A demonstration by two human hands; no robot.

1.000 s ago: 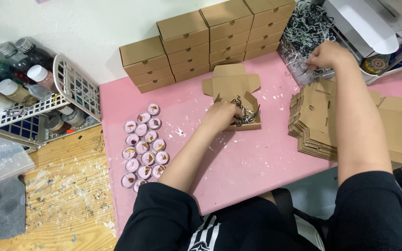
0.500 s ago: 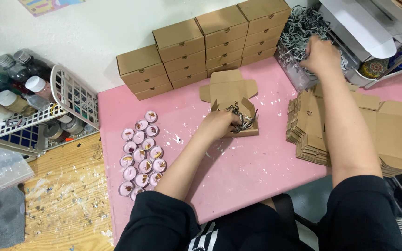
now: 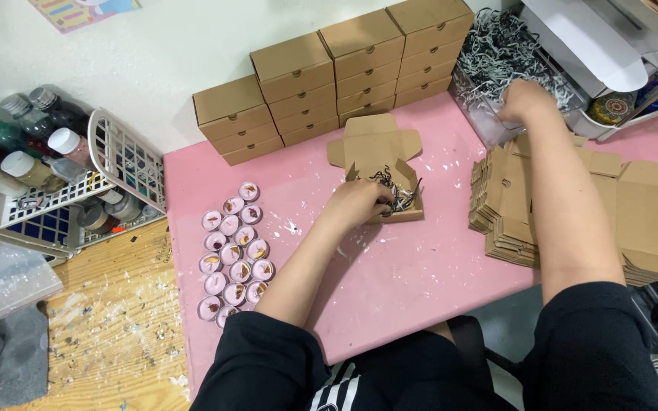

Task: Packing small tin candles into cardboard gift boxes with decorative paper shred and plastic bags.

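Cardboard dominates the pink work mat (image 3: 390, 274) in front of you: your left hand (image 3: 358, 202) rests at the near edge of a small open kraft box (image 3: 387, 179), its lid flap laid back flat toward the wall. Your fingers (image 3: 378, 205) are curled down against the box's near corner, pressing into the tuft of grey shredded paper (image 3: 399, 192) that sits inside; whether they pinch any strands cannot be told from above. The box sits at the middle of the mat, just in front of the stepped row of closed cardboard boxes (image 3: 336, 72) stacked against the white wall.

Your right hand (image 3: 523, 103) reaches well away to the far right, knuckles up, fingers bent down into a clear bin of shredded paper (image 3: 508, 53); how wide they are spread is hidden by the back of the hand. Beneath your right forearm lies a pile of flat, unfolded box blanks (image 3: 634, 221), stacked at the mat's right edge.

To the left of your left arm, a cluster of small pink tealight candles (image 3: 231, 255) stands in loose rows on the mat, apart from the open box. Beyond the mat's left edge, a white wire basket (image 3: 116, 164) holds paint bottles (image 3: 36, 141) on a paint-spattered wooden surface (image 3: 108, 335).
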